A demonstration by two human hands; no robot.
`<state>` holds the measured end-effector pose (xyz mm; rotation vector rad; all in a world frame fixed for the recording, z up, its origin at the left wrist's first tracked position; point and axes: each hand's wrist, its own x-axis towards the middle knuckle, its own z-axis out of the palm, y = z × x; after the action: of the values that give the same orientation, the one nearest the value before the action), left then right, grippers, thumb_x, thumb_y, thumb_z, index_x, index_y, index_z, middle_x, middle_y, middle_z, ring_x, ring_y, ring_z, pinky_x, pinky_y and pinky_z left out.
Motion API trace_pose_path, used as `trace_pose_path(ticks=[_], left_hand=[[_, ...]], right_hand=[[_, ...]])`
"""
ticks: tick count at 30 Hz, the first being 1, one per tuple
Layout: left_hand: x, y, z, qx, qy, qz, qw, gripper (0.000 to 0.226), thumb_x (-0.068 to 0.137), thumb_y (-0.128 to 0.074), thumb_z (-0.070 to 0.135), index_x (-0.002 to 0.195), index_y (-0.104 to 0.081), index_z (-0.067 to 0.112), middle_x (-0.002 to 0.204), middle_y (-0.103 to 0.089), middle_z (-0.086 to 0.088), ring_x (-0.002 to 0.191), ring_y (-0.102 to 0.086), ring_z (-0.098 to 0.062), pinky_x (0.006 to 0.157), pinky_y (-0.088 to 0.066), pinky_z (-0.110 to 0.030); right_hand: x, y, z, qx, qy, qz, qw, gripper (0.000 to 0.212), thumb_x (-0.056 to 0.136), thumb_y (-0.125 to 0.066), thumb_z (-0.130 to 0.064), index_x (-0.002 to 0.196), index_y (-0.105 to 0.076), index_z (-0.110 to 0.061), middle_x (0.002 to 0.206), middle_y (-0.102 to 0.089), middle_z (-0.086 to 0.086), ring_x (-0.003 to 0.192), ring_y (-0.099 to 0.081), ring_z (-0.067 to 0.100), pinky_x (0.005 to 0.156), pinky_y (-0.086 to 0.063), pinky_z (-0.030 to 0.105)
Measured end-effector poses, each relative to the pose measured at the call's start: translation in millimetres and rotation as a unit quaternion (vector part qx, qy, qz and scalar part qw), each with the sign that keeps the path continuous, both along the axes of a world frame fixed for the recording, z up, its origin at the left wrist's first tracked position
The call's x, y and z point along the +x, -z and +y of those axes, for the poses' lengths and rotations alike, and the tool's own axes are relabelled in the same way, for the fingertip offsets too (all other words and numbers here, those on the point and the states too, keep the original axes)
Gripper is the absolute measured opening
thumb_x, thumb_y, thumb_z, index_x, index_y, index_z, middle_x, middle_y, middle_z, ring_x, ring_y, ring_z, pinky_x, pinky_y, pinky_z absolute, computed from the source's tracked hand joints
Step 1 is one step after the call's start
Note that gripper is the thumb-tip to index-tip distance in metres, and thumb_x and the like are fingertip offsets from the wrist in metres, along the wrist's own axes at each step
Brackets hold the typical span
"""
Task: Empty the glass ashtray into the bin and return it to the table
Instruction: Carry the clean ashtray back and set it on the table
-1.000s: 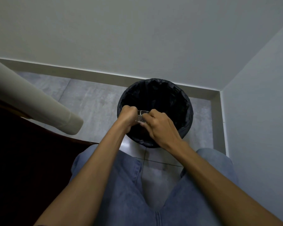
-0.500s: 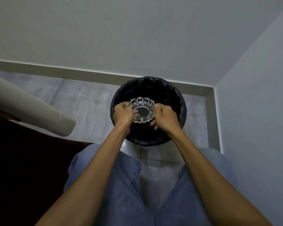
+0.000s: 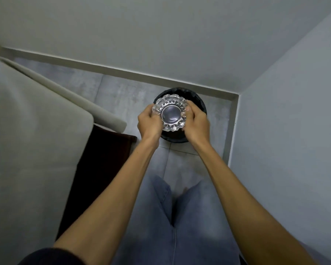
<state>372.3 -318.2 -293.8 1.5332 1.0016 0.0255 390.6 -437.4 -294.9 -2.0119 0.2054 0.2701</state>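
The round cut-glass ashtray [image 3: 170, 113] is held level, open side up, above the black bin [image 3: 199, 104] that stands in the floor corner. My left hand [image 3: 148, 122] grips its left rim and my right hand [image 3: 196, 123] grips its right rim. The ashtray's bowl looks bare, with only reflections in it. Most of the bin's opening is hidden behind the ashtray and my hands.
White walls [image 3: 285, 131] close the corner behind and to the right of the bin. A pale cushioned seat [image 3: 36, 140] with a dark wooden frame [image 3: 101, 155] fills the left side. My jeans-clad legs [image 3: 172, 217] are below, over grey floor tiles [image 3: 122, 92].
The ashtray went from tipped inside the bin to upright and has been raised well above it. The view has pulled back and up, so the bin looks smaller and the seat shows more.
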Motion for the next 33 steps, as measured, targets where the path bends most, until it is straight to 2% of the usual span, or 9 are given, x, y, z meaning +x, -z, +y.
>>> trace_pose_path(ticks=[5,7,10,15,19,22,25,28,33], left_hand=[[-33.9,-124.5,10.9,0.013,0.014,-0.009,1.0,0.026,0.086,-0.051,0.008,0.085,-0.074,0.021,0.085,-0.077,-0.003,0.075,-0.066,-0.018,0.068,-0.058,-0.038],[-52.5,-178.1,23.4,0.024,-0.006,-0.012,1.0,0.026,0.088,-0.052,0.008,0.086,-0.074,0.023,0.086,-0.078,-0.003,0.076,-0.067,-0.018,0.069,-0.059,-0.036],[-74.0,-208.4,38.9,0.023,-0.014,0.0,1.0,0.032,0.084,-0.055,0.011,0.088,-0.076,0.035,0.087,-0.08,0.002,0.086,-0.077,-0.026,0.074,-0.063,-0.051],[-113.6,-282.0,73.3,0.043,-0.122,-0.031,0.991,0.028,0.088,-0.059,0.004,0.093,-0.076,0.025,0.08,-0.075,0.011,0.063,-0.066,0.0,0.054,-0.056,-0.017],[-155.0,-303.7,110.0,0.058,-0.22,-0.029,0.973,0.021,0.086,-0.059,0.011,0.077,-0.07,0.027,0.08,-0.071,0.009,0.077,-0.062,-0.013,0.076,-0.053,-0.029],[-180.6,-317.8,138.2,0.055,-0.291,-0.025,0.955,0.026,0.09,-0.057,0.009,0.099,-0.074,0.026,0.091,-0.071,0.011,0.088,-0.063,-0.012,0.085,-0.051,-0.027],[-208.5,-324.6,164.7,0.034,-0.365,-0.038,0.93,0.03,0.093,-0.054,0.004,0.108,-0.072,0.022,0.092,-0.07,0.014,0.085,-0.064,-0.006,0.078,-0.05,-0.019],[-228.9,-320.8,189.7,0.01,-0.413,-0.041,0.91,0.04,0.091,-0.053,0.005,0.126,-0.07,0.014,0.119,-0.074,0.005,0.109,-0.069,-0.014,0.092,-0.055,-0.025],[-269.2,-323.9,235.2,0.011,-0.48,-0.048,0.876,0.042,0.091,-0.055,0.003,0.129,-0.069,0.015,0.122,-0.071,0.005,0.107,-0.065,-0.014,0.087,-0.047,-0.021]], right_hand=[[-15.5,-126.5,9.0,0.002,-0.023,0.009,1.0,0.036,0.104,-0.039,-0.025,0.128,-0.066,-0.021,0.124,-0.07,-0.004,0.107,-0.062,0.009,0.093,-0.045,0.022],[-26.4,-179.6,19.3,0.01,-0.054,0.014,0.998,0.038,0.104,-0.039,-0.026,0.131,-0.065,-0.019,0.128,-0.069,-0.003,0.111,-0.061,0.01,0.096,-0.044,0.023],[-35.3,-218.3,33.2,0.001,-0.093,0.021,0.995,0.04,0.104,-0.04,-0.025,0.135,-0.062,-0.016,0.135,-0.066,0.001,0.123,-0.06,0.016,0.102,-0.042,0.024],[-62.0,-279.6,80.0,0.015,-0.191,0.013,0.981,0.038,0.104,-0.037,-0.023,0.132,-0.062,-0.017,0.129,-0.069,0.001,0.115,-0.062,0.016,0.091,-0.041,0.019],[-85.5,-303.9,132.8,0.026,-0.285,0.0,0.958,0.037,0.103,-0.036,-0.02,0.13,-0.062,-0.017,0.122,-0.069,-0.002,0.111,-0.063,0.017,0.093,-0.045,0.026],[-101.5,-316.1,175.0,0.015,-0.331,-0.002,0.944,0.038,0.103,-0.035,-0.018,0.132,-0.061,-0.016,0.127,-0.068,0.002,0.112,-0.061,0.018,0.092,-0.042,0.024],[-120.4,-320.2,214.0,-0.001,-0.397,0.002,0.918,0.041,0.104,-0.033,-0.019,0.136,-0.058,-0.016,0.132,-0.066,0.005,0.121,-0.06,0.023,0.099,-0.043,0.027],[-132.3,-320.3,249.2,-0.017,-0.437,-0.01,0.899,0.041,0.103,-0.031,-0.02,0.132,-0.059,-0.018,0.127,-0.068,0.004,0.117,-0.062,0.025,0.099,-0.047,0.032],[-164.4,-322.6,314.7,-0.029,-0.505,-0.02,0.863,0.039,0.102,-0.032,-0.015,0.129,-0.061,-0.014,0.124,-0.068,0.008,0.113,-0.062,0.028,0.092,-0.047,0.033]])
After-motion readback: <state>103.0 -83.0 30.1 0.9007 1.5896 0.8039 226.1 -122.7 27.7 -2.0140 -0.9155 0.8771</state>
